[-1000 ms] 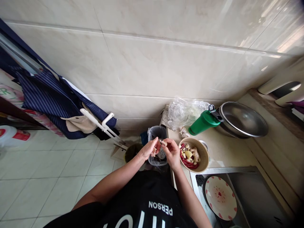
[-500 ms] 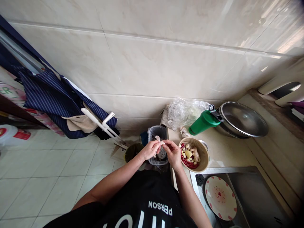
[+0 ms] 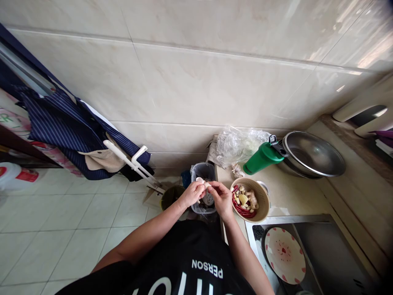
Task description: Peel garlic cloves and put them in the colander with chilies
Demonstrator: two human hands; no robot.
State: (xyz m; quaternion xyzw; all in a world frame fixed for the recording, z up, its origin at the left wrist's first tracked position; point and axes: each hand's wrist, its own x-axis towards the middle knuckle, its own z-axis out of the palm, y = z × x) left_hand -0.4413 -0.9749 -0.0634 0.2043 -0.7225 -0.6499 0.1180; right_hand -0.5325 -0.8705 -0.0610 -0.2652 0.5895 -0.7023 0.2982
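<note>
My left hand (image 3: 193, 194) and my right hand (image 3: 222, 198) meet over a lined trash bin (image 3: 202, 169). Between their fingertips is a small pale garlic clove (image 3: 206, 185), pinched from both sides. A second whitish garlic piece (image 3: 199, 180) sticks up from the fingers of my left hand; whether it is a clove or loose skin I cannot tell. Just right of my right hand, a beige basket (image 3: 265, 201) holds red chilies (image 3: 244, 211), peeled garlic and a knob of ginger (image 3: 253, 199). Garlic bulbs (image 3: 238, 172) lie behind the basket.
On the counter (image 3: 285, 198) stand a green shaker bottle (image 3: 262, 158), a crumpled plastic bag (image 3: 236, 143) and a large metal pan (image 3: 316, 153). A spotted plate (image 3: 285, 256) sits at the sink. A white-handled tool (image 3: 129, 162) and a striped apron (image 3: 67, 123) are to the left.
The whitish piece at my left fingers has tipped lower and to the left. Both hands have shifted very slightly left, still pinching the clove.
</note>
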